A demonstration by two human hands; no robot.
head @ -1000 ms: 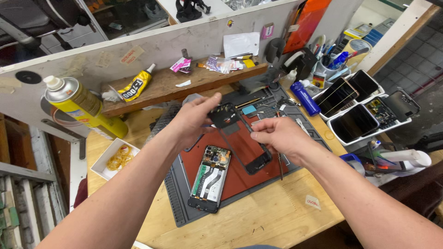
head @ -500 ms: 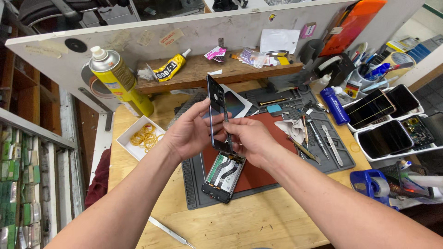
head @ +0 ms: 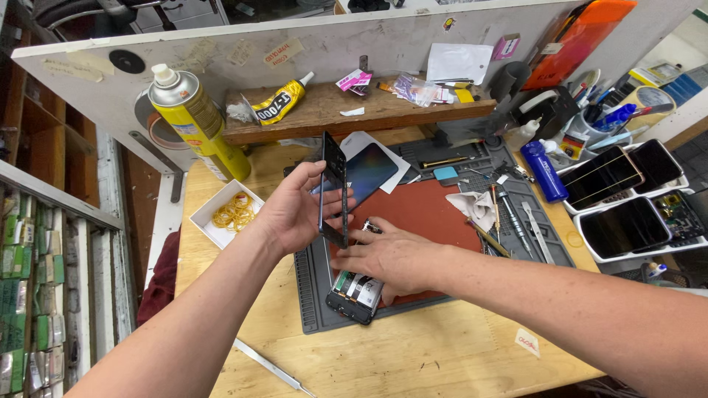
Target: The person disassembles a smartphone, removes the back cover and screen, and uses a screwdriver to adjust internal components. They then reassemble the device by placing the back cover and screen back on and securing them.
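Observation:
My left hand [head: 295,210] holds a thin black phone panel [head: 333,189] upright, edge toward me, above the grey work mat [head: 313,295]. My right hand [head: 387,258] lies palm down on the red pad [head: 428,214] of that mat, its fingers reaching under the panel's lower end. Just below the right hand an opened phone body [head: 355,293] lies face down with its insides showing. A second dark phone screen [head: 369,169] rests on white paper behind the panel.
A yellow spray can [head: 193,118] stands at the back left, a glue tube [head: 279,105] on the wooden shelf. A white box of rubber bands [head: 230,213] sits left of the mat. Tools, a blue bottle [head: 543,171], trays of phones [head: 627,199] lie right; metal tweezers [head: 267,364] lie near the front edge.
My left hand lifted the thin panel off the mat and turned it upright. My right hand left the panel and dropped flat onto the red pad above the opened phone.

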